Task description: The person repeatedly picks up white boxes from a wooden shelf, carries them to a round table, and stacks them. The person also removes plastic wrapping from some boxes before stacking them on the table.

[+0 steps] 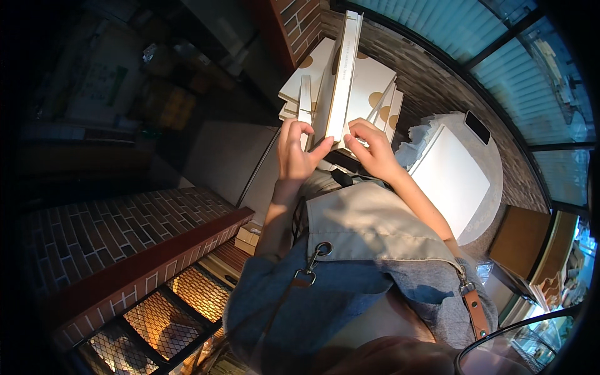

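Observation:
A white cardboard box (345, 75) with gold dots, partly folded, stands on its narrow edge in front of me, its thin printed side toward me. My left hand (297, 152) is at its near left corner, thumb against the box and fingers curled by a raised white flap (304, 100). At the near right corner my right hand (374, 150) pinches the edge, fingertips bent inward. Beneath and behind lie more white box pieces (375, 78) with gold dots, stacked flat. Exactly which flap each fingertip presses is partly hidden.
To the right, a rounded grey table (492, 150) bears a stack of white sheets (450, 178), crumpled translucent plastic (414, 142) and a black phone (478, 127). A low brick wall (125, 244) runs on the left. Windows (437, 25) curve along the far right.

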The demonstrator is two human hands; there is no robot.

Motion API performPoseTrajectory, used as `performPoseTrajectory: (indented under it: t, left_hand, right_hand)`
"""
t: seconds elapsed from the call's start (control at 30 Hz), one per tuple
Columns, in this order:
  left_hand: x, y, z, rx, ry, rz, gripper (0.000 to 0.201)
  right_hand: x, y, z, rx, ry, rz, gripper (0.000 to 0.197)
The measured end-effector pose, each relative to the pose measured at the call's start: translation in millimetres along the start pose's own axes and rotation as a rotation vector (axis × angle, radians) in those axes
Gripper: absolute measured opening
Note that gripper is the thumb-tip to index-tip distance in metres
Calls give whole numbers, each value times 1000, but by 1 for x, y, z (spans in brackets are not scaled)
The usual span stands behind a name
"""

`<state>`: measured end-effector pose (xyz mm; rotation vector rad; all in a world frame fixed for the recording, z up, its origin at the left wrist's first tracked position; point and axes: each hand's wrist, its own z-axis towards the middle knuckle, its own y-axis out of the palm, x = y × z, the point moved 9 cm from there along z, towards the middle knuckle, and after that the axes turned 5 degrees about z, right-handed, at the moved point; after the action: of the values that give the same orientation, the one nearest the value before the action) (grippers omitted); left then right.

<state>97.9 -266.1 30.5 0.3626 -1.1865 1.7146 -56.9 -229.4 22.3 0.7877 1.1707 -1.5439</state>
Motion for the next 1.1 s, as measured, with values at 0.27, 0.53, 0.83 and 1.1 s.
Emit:
performPoseTrajectory:
  t: [0.27, 0.53, 0.83, 1.1]
  left_hand:
    - [7, -3, 5, 70, 32, 171, 36]
    - [9, -12, 20, 153, 135, 319, 32]
    - [-18, -19, 15, 229, 8, 236, 30]
    - [-18, -13, 18, 229, -9, 192, 31]
  right_hand:
    - [-15, -1, 28, -7, -80, -52, 12]
    - [-17, 8, 44, 2, -118, -85, 11]
    - [5, -21, 50, 183, -48, -38, 13]
    - [26, -36, 38, 240, 49, 73, 15]
